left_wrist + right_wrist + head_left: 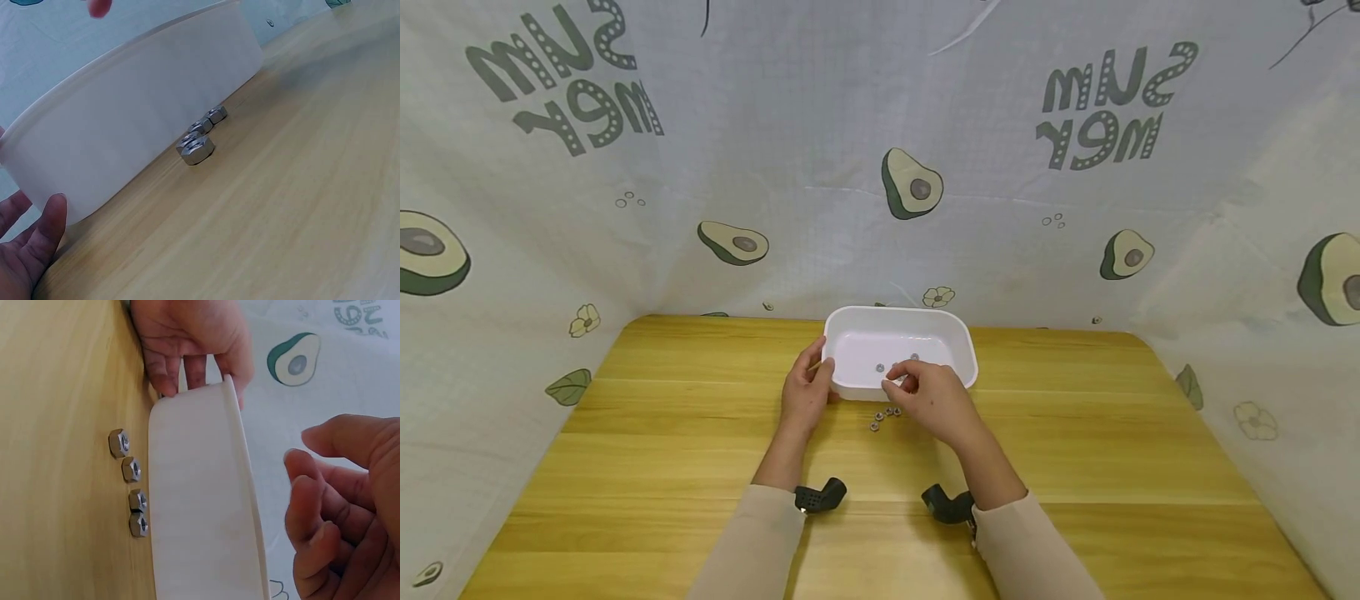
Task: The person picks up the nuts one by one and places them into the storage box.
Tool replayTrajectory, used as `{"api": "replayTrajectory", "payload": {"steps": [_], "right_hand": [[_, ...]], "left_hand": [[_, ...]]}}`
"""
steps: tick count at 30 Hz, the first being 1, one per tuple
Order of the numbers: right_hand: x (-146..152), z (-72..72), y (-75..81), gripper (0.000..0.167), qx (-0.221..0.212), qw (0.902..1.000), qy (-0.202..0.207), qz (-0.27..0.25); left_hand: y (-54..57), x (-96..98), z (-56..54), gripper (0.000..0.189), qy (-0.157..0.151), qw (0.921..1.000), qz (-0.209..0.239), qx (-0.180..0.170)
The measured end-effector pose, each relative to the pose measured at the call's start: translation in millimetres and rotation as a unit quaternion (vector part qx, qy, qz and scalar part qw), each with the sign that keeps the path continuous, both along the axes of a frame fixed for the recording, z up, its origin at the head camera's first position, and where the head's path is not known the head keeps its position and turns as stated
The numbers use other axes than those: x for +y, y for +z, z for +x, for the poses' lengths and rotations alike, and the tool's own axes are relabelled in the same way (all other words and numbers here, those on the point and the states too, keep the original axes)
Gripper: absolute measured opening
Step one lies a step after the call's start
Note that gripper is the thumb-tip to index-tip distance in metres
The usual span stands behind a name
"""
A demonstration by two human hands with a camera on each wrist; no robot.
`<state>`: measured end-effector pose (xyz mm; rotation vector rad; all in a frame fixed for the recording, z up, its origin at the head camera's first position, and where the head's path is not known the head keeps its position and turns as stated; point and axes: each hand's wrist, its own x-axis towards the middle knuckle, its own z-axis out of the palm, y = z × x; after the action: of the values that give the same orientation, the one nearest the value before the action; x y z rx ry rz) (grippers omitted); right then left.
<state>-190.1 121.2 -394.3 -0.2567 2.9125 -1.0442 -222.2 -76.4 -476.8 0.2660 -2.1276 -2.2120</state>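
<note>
left hand (805, 398) grips the tub (861, 346); right hand (934, 400) hangs above, fingertips slightly parted, empty — likely the drop-in step. four nuts (129, 469) lie just outside — next calls for pinching one.

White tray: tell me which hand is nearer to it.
Left. The left hand grips the white tray at its left end; the right hand hovers above its near edge, not touching it.

Head view | cloth backdrop (820, 100) | mirrored "SUM mer" lettering (1116, 104) | printed twice
</note>
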Motion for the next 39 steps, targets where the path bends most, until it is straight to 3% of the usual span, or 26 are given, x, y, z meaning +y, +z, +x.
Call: {"api": "replayTrajectory", "payload": {"steps": [5,11,17,28,39], "right_hand": [[2.1,6.9,-5.2,0.011,-0.028,0.9996,0.011,-0.002],[4.5,8.7,-14.9,0.005,-0.055,0.9961,0.065,0.023],[4.2,8.6,-29.8,0.016,-0.080,0.9894,0.115,0.039],[-3.4,6.1,-49.6,0.012,-0.048,0.9923,0.109,0.033],[-7.2,7.4,-53.3,0.007,-0.033,0.9929,0.104,0.047]], "left_hand": [[0.1,0.4,-0.6,0.046,0.001,1.0000,0.001,-0.002],[0.7,0.0,-0.1,0.046,0.003,1.0000,0.003,-0.003],[0.4,-0.7,0.2,0.046,0.002,1.0000,0.004,0.000],[-0.3,-0.1,-1.0,0.045,0.001,0.9999,0.011,-0.004],[0.7,-1.2,-0.6,0.045,0.002,0.9999,0.012,-0.002]]}}
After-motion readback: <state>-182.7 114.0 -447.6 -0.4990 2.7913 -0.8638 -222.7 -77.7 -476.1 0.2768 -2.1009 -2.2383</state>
